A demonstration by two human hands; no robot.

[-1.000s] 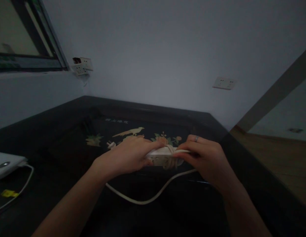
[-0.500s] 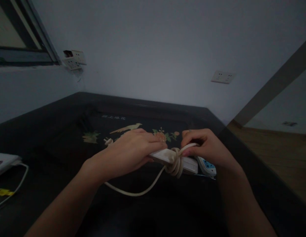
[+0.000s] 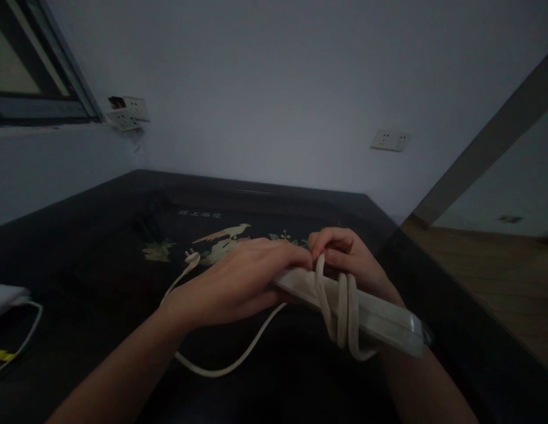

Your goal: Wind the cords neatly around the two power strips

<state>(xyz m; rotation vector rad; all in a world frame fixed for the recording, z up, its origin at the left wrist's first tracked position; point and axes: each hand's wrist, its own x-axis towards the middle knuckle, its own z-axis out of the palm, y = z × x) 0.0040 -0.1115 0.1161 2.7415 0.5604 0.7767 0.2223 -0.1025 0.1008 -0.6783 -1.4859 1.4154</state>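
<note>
A white power strip (image 3: 379, 315) is lifted above a black table (image 3: 101, 224), tilted with its free end toward me. My left hand (image 3: 238, 280) is closed over its far end. A cream cord (image 3: 342, 306) is looped three times round the strip's middle. My right hand (image 3: 346, 253) sits behind the strip, fingers curled and pinching the cord at the top of the loops. The rest of the cord (image 3: 225, 365) trails down in a slack curve across the table to its plug (image 3: 191, 257).
The tabletop carries a painted bird and flowers (image 3: 225, 235). A white device with a cable (image 3: 6, 294) lies at the left edge. Wall sockets (image 3: 389, 140) sit on the back wall, and more sockets (image 3: 123, 112) near the window. Wooden floor (image 3: 490, 277) lies right.
The strip has been turned and raised so its free end points at me. My right hand carried the cord round it, adding loops. The slack cord on the table has shortened.
</note>
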